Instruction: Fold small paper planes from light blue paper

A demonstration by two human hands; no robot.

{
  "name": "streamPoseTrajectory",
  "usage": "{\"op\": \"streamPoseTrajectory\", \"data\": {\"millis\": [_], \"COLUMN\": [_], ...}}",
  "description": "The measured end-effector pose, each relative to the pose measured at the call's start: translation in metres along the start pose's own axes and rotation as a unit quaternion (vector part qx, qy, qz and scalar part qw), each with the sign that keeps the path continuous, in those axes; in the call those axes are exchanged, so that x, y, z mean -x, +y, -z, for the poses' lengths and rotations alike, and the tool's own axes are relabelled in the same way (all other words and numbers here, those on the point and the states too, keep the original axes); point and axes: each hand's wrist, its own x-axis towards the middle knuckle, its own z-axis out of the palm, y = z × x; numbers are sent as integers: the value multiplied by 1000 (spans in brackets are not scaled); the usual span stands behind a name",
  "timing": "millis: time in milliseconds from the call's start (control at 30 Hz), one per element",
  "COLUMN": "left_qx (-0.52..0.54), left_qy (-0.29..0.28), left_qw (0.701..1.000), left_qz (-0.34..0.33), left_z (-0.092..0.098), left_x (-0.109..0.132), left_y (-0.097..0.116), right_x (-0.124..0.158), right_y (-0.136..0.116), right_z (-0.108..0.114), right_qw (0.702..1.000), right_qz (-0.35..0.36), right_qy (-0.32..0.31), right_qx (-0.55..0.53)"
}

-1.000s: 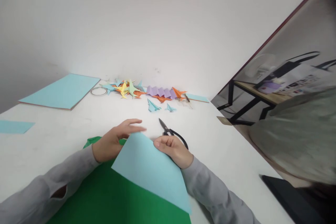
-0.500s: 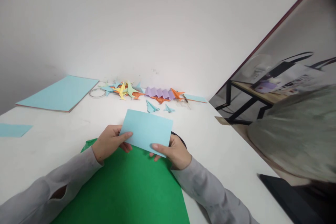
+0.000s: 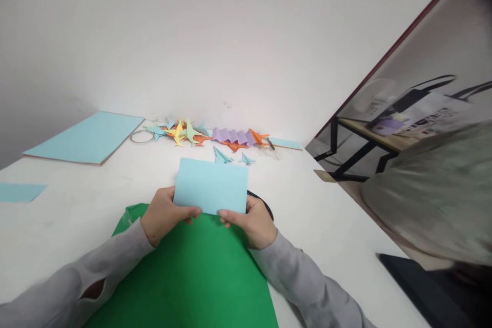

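Note:
A light blue sheet of paper (image 3: 211, 185) is held up between my two hands, over the green cloth or apron (image 3: 192, 271). My left hand (image 3: 165, 214) pinches its lower left corner, thumb on the front face. At the lower right corner my right hand (image 3: 255, 220) grips it the same way, thumb in front and fingers mostly hidden behind. The thumbs lie close together along the bottom edge. Just beyond the sheet lie two small folded blue paper pieces (image 3: 222, 155).
Against the wall sits a pile of folded paper figures (image 3: 184, 133) beside a purple pleated paper (image 3: 232, 136). A large blue paper stack (image 3: 86, 138) and a blue strip (image 3: 21, 192) lie left. A thin ring (image 3: 142, 136) is near the pile. A dark flat object (image 3: 418, 287) is at right.
The blue sheet has turned nearly level and shifted slightly left. My left thumb has slid inward along its bottom edge; both hands keep hold.

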Motion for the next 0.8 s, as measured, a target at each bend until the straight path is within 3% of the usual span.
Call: {"op": "streamPoseTrajectory", "data": {"millis": [133, 533, 800], "left_qx": [20, -13, -29], "left_qy": [42, 11, -50], "left_qw": [999, 1000, 996], "left_qz": [7, 22, 71], "left_z": [-10, -16, -6], "left_x": [6, 10, 5], "left_y": [1, 0, 1], "right_x": [5, 9, 10], "right_y": [5, 7, 6], "right_z": [-12, -20, -23], "right_qw": [999, 999, 994], "right_qz": [-19, -31, -97], "right_qy": [29, 30, 52], "right_qx": [-40, -8, -6]}}
